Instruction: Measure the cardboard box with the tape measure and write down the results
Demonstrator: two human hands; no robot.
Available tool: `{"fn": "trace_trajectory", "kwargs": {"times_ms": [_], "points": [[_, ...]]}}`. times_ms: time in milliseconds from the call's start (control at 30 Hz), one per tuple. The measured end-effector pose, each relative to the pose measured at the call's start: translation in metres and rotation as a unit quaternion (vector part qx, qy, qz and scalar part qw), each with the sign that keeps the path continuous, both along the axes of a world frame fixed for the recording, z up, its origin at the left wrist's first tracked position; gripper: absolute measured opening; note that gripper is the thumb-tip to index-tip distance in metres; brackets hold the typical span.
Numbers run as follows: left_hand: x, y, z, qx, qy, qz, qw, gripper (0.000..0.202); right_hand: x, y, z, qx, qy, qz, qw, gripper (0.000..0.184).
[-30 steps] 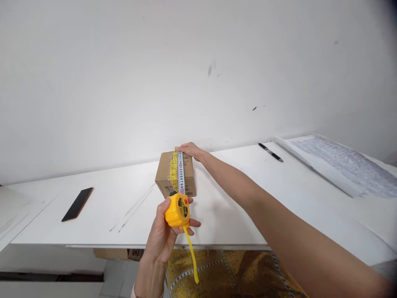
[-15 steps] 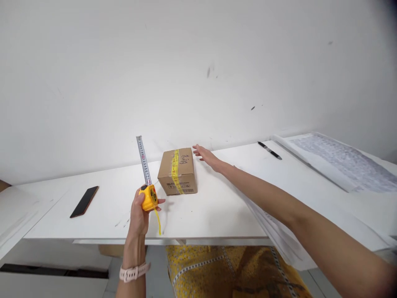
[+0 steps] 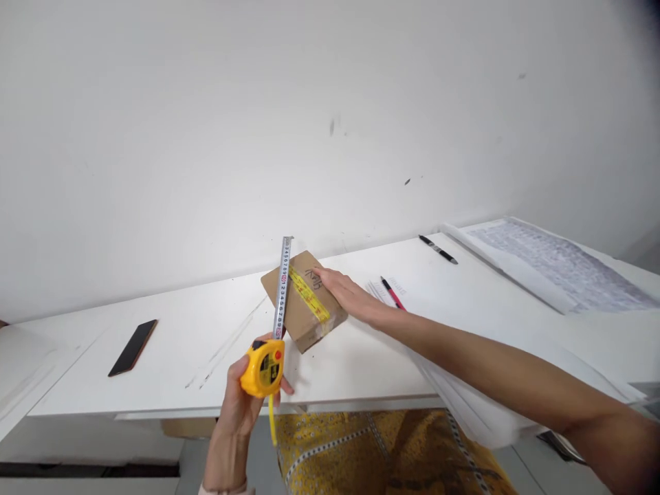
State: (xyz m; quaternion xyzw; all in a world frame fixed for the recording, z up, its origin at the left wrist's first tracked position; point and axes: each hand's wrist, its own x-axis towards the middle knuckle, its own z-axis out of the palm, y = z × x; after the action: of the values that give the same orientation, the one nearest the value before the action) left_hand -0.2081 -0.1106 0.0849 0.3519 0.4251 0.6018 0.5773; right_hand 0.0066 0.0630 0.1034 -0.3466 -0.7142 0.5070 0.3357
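Observation:
A yellow tape measure (image 3: 262, 369) is gripped in my left hand (image 3: 238, 399), its yellow strap hanging below. Its metal blade (image 3: 282, 289) is pulled out and points away toward the wall, passing in front of the left part of a small brown cardboard box (image 3: 304, 320). The box stands turned at an angle on the table, with yellow printed tape and handwritten marks on top. Flat against the box's right side lies my right hand (image 3: 348, 292), fingers stretched out. Whether the blade touches the box I cannot tell.
On the white table (image 3: 170, 350) a dark phone-like slab (image 3: 133, 348) lies at the left. To the right are a red-and-black pen (image 3: 392, 293), a black pen (image 3: 438, 249), loose white papers (image 3: 464, 330) and a printed sheet (image 3: 557, 268). A white wall (image 3: 206, 137) rises behind.
The box has turned from nearly square-on to a slant, and my right hand has come onto its side. My left hand has brought the tape measure right, its blade now overlapping the box.

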Motion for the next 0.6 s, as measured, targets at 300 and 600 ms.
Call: {"fn": "trace_trajectory", "kwargs": {"times_ms": [300, 600], "points": [[-0.006, -0.015, 0.041, -0.078, 0.031, -0.122, 0.989, 0.053, 0.045, -0.012, 0.012, 0.005, -0.030, 0.014, 0.999, 0.053], [-0.038, -0.017, 0.083, -0.098, 0.116, -0.151, 0.977, 0.047, 0.045, 0.036, 0.017, -0.060, 0.044, -0.062, 0.995, 0.044]]}}
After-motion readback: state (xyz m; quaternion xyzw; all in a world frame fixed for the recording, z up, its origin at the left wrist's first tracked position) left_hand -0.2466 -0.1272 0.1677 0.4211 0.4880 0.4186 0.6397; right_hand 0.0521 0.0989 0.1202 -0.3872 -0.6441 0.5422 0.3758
